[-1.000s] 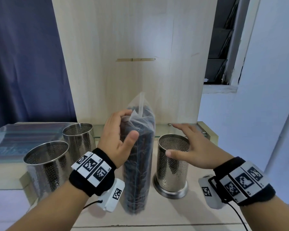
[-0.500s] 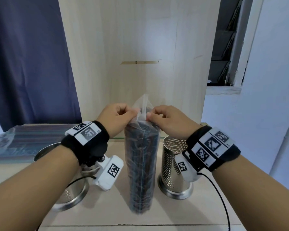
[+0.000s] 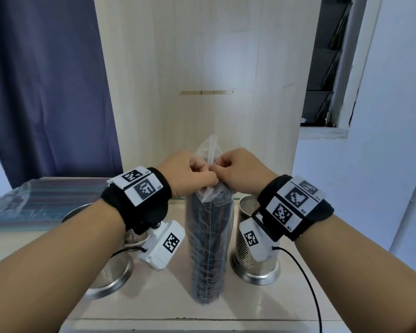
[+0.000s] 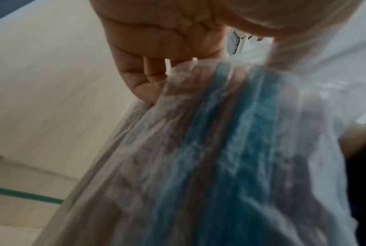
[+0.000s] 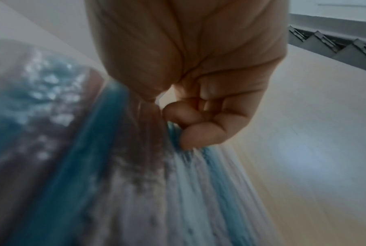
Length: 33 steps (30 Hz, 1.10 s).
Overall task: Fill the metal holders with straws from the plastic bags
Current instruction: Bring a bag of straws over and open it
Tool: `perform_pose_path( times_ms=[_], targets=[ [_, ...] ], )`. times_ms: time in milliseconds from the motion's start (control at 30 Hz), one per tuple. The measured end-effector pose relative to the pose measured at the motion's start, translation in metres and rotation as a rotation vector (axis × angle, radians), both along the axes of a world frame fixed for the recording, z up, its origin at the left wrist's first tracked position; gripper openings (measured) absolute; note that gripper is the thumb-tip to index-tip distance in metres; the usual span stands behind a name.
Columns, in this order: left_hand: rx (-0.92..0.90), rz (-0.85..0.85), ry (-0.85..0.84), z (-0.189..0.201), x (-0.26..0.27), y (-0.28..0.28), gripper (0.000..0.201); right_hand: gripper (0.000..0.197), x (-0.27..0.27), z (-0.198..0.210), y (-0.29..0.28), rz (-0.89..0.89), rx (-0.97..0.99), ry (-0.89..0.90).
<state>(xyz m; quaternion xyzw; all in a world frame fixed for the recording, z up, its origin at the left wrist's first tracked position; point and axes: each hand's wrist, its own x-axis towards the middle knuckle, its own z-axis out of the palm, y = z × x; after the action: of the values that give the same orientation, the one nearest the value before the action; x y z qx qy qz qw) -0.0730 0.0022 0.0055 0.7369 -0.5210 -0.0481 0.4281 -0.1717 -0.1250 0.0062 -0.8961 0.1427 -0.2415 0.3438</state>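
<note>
As the bag of dark straws [image 3: 209, 239] stands upright on the pale tabletop [image 3: 168, 306], a person works at its sealed top, the opening step before any straws reach the metal holders. The left hand [image 3: 190, 173] and right hand [image 3: 238, 170] meet knuckle to knuckle above the bundle, each with fingers curled tight and pinching the clear plastic flap on its own side. The next move, by the look of it, calls for pulling the two sides apart without toppling the bag. One perforated metal holder [image 3: 247, 239] waits just beside it at right; two more [image 3: 111, 277] stand at left, partly hidden behind the forearm.
</note>
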Motion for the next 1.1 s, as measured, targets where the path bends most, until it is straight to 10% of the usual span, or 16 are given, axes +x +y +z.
perform_pose_path(
  times_ms=[400, 600, 1100],
  targets=[
    [-0.286, 0.132, 0.111, -0.014, -0.001, 0.002, 0.04, 0.013, 0.003, -0.006, -0.003, -0.035, 0.545, -0.199],
    [-0.378, 0.074, 0.275, -0.027, -0.004, -0.004, 0.032, 0.03, -0.007, 0.0, 0.001, 0.031, 0.376, -0.146],
    [-0.28, 0.243, -0.019, -0.02, -0.007, -0.004, 0.039, 0.027, -0.002, -0.007, 0.002, 0.096, 0.236, -0.11]
  ],
)
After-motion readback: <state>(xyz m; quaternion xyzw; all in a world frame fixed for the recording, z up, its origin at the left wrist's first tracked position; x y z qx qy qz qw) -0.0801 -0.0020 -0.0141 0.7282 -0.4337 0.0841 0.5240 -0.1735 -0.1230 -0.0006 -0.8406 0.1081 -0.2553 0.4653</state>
